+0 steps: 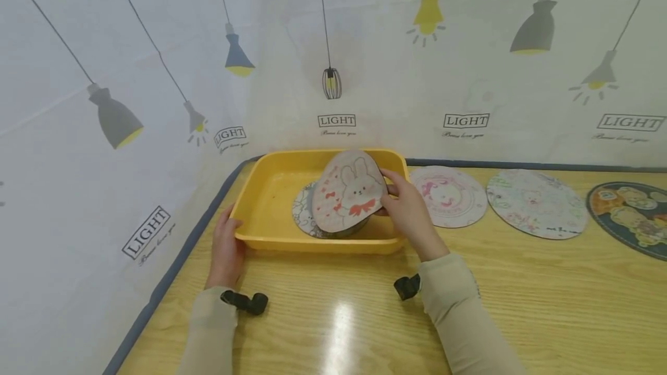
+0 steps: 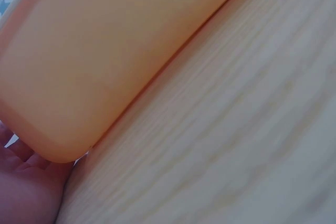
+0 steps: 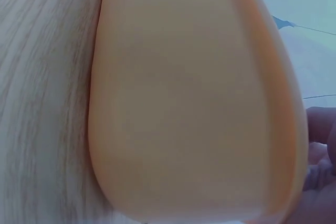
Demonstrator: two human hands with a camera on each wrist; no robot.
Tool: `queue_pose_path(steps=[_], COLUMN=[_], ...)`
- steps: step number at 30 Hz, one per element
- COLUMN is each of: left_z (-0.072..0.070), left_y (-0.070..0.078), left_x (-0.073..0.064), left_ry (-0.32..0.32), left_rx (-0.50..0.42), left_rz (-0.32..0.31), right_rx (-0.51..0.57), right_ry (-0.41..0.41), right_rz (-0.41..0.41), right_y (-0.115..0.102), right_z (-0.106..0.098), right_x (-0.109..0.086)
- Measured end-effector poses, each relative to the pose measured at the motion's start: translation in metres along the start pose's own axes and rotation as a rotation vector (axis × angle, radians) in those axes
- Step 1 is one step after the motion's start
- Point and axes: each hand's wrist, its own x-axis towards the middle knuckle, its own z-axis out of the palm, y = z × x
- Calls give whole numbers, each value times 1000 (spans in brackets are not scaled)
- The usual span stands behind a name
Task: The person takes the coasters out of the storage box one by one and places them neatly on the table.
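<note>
A yellow plastic tub [image 1: 271, 243] stands on the wooden table close to the wall. My left hand [image 1: 227, 250] grips its left front corner, the thumb over the rim; in the left wrist view the fingers [image 2: 23, 150] reach round the tub's outer end. Over the tub, my right hand [image 1: 406, 207] pinches the right edge of a round placemat [image 1: 339, 195] printed with a rabbit and red bows. That placemat is tilted and partly covers another round placemat [image 1: 302, 213] with line drawings, lying in the tub. In the right wrist view the tub's wall [image 3: 184, 98] hides most of the right hand.
Along the back of the table, right of the tub, lie a pink-printed round placemat [image 1: 450, 198], a pale one with a bear [image 1: 537, 204] and a dark one with cartoon figures [image 1: 636, 219]. A lamp-printed cloth [image 1: 391, 74] hangs behind. Both wrists wear black camera mounts.
</note>
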Motion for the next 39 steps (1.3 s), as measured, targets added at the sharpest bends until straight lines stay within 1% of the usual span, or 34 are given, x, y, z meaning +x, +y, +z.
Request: queue_pose_path(steps=[5,8,18,25,31,34,39], left_z=[0,0,1,1,1,0,0], left_y=[0,0,0,1,2,3,2], left_x=[-1,-1,0,-1,-1,-2,-2], left_ry=[4,8,17,12,8,14,8], left_rx=[6,7,2,17,17,21,25], left_rz=[-11,-15,-9,-5,-7,-10,-8], right_rx=[92,119,186,265,272,256,220], right_ry=[-25,-27,-17,-34,-32,-40,-28], right_rz=[37,53,58,84,81,60,43], right_y=[1,1,0,-2,-2,0,2], right_z=[-3,-5,-10,-14,-14,-12,-8], right_x=[1,1,1,-1,-1,0,0])
